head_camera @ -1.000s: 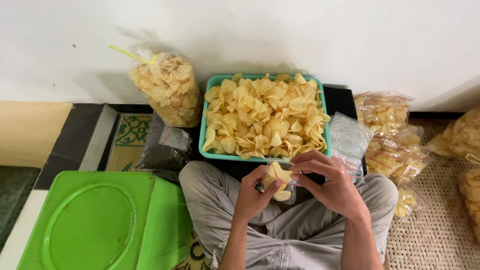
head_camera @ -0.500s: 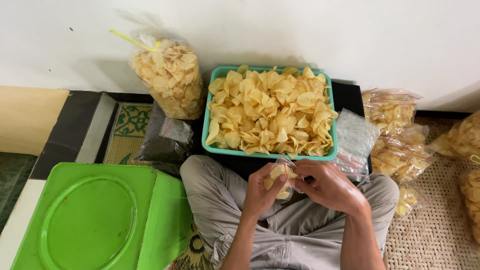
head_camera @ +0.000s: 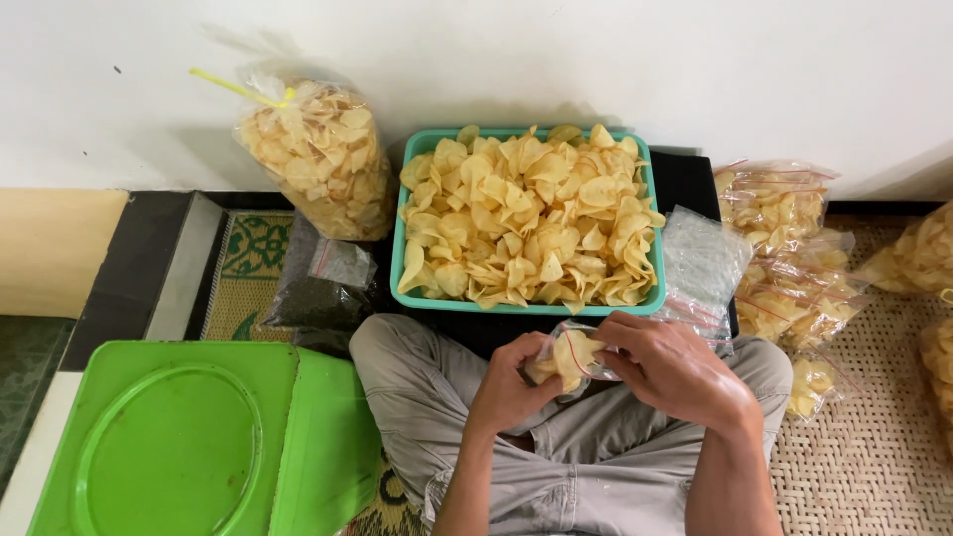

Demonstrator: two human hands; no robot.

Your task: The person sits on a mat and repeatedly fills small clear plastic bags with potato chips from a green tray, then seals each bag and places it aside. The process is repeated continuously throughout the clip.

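Chips, pale yellow and curled, fill the small clear zip-top plastic bag (head_camera: 568, 355) that both hands hold over the lap, just in front of the teal rectangular plastic tray (head_camera: 402, 238) heaped with the same loose chips. The left hand (head_camera: 511, 392) is clenched around the bag's lower half from beneath, while the right hand (head_camera: 675, 369) pinches the bag's upper edge between thumb and fingers. Sealing it well likely calls for keeping the chips low and clear of the strip, pressing evenly along the whole edge, and squeezing lightly so nothing breaks. To the right lies a flat stack of empty clear plastic bags (head_camera: 701, 263), and beyond it a pile of filled small chip bags (head_camera: 784, 268) on the woven mat. A large tied clear bag of chips (head_camera: 320, 154) leans against the white wall, and a bright green plastic lid (head_camera: 189, 442) lies at lower left
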